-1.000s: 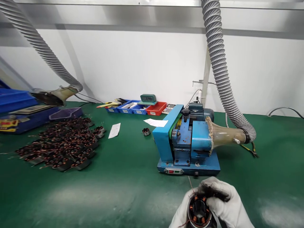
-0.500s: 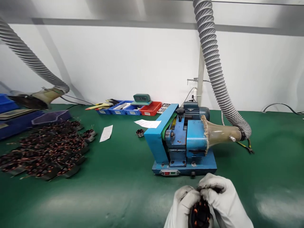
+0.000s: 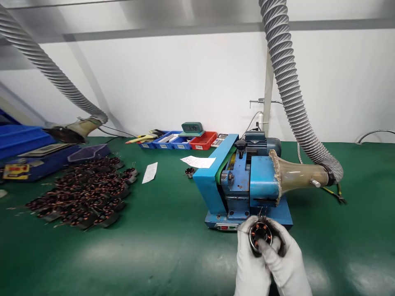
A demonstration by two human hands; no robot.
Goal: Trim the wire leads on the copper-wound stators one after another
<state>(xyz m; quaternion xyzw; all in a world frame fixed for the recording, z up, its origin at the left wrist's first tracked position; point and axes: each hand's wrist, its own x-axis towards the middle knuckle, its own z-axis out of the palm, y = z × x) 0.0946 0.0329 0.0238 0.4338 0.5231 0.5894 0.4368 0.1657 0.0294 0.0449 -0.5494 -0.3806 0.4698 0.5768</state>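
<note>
A round motor stator (image 3: 253, 235) with a metal rim, black inner parts and copper windings is held up in front of the blue bench machine (image 3: 237, 176), its open face towards me. My left hand (image 3: 251, 261), in a white glove, is closed around its left side. On the right, my right hand (image 3: 286, 257), gloved too, grips the rim with the thumb across the lower part of the opening. Thin wire ends stick out at the stator's top and left. The glove fingers behind the stator are partly hidden.
Many stators (image 3: 89, 193) lie heaped on the green table at left, and a single stator (image 3: 189, 172) sits left of the machine. Ribbed hoses (image 3: 288, 70) hang from above. Blue trays and a red tray (image 3: 204, 140) stand at the back, beside a clock (image 3: 191, 127).
Both hands have raised the stator closer to the machine's front and turned its open face towards me. The camera view has swung slightly left, so the scene sits further right.
</note>
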